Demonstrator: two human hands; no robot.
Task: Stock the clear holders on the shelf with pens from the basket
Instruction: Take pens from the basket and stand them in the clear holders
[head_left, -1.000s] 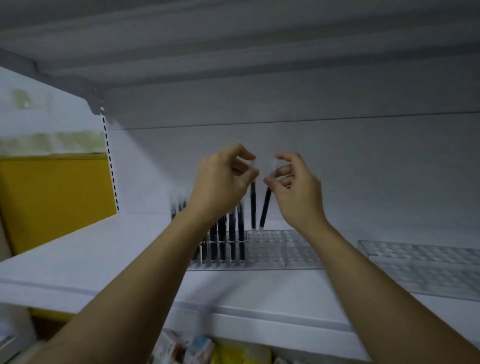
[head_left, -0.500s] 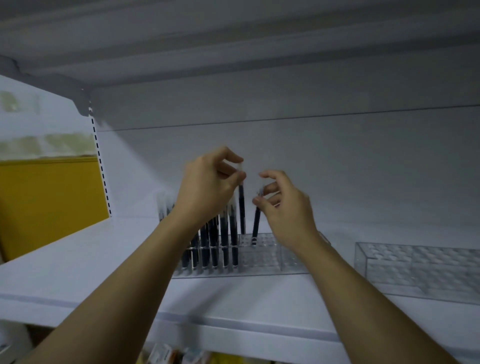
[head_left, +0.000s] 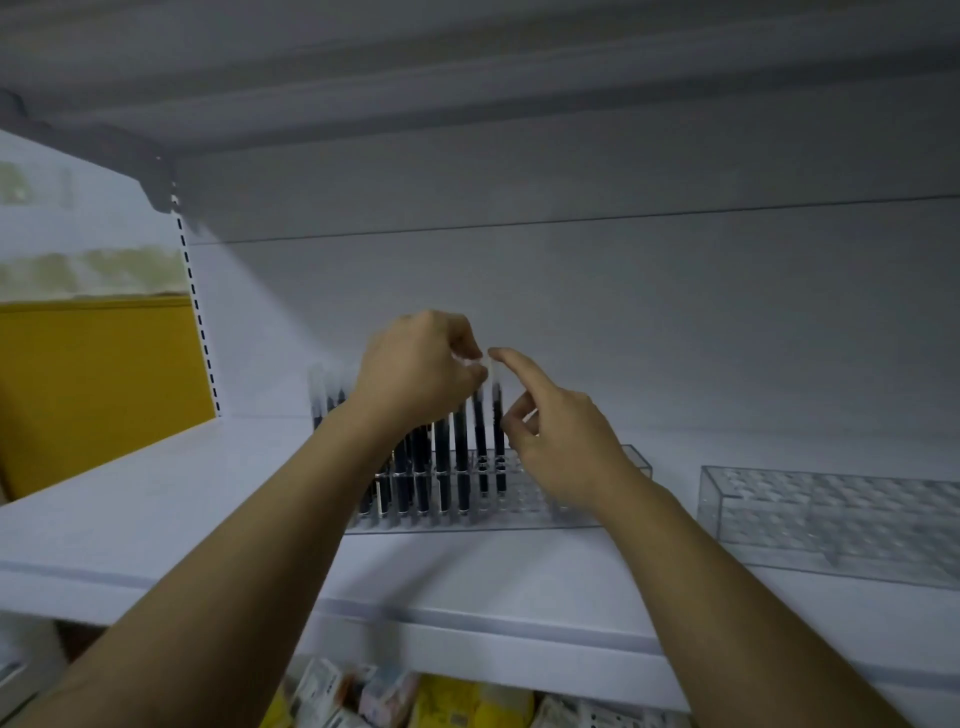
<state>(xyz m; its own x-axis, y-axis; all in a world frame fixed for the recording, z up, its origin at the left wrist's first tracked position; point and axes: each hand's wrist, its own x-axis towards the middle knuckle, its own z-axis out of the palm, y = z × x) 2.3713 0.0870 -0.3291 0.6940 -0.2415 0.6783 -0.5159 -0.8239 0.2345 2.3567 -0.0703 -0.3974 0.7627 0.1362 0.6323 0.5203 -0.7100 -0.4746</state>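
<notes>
A clear holder (head_left: 524, 514) stands on the white shelf (head_left: 156, 509), its left half filled with several upright dark pens (head_left: 441, 452). My left hand (head_left: 415, 369) pinches the clear cap of one pen (head_left: 479, 421) that stands in a slot. Just right of it another pen (head_left: 498, 441) stands in the holder. My right hand (head_left: 556, 441) has its index finger stretched out onto that pen's top, with the thumb beside the barrel. A second clear holder (head_left: 831, 514) stands at the right with no pens in it. The basket is out of view.
The shelf above hangs low over the hands. A yellow panel (head_left: 104, 384) lies beyond the shelf's left end. Packets of goods (head_left: 363, 696) sit on the level below the shelf's front edge.
Both pens have gone down into slots of the holder. My right hand has let go of its pinch and now only touches its pen's top with the index finger.
</notes>
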